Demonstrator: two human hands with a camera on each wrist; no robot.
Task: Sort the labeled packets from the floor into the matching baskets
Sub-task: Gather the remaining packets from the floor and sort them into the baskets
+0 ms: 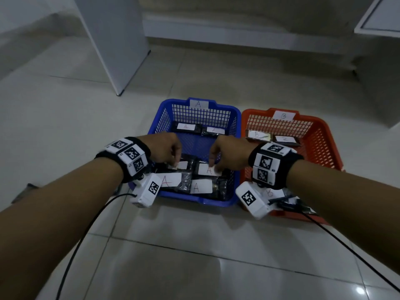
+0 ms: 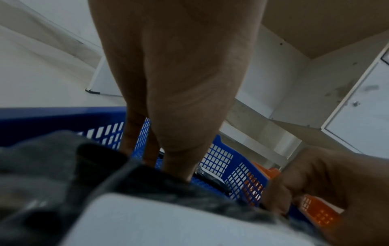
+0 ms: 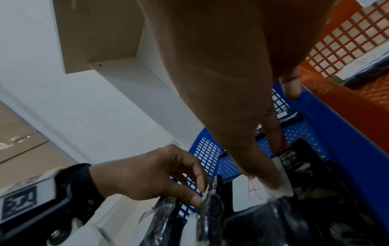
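A blue basket marked A and a red basket marked B stand side by side on the floor. Both hands hover over the blue basket's middle. My left hand pinches a dark packet by its top edge; its white label is partly hidden by the fingers. My right hand pinches a dark packet labeled A, with the thumb on the label. The two held packets sit side by side above the A packets lying at the basket's front.
Two more A packets lie at the blue basket's back. B packets lie in the red basket. A white cabinet panel stands at the back left, white furniture at the top right. Black cables trail from both wrists over the tiles.
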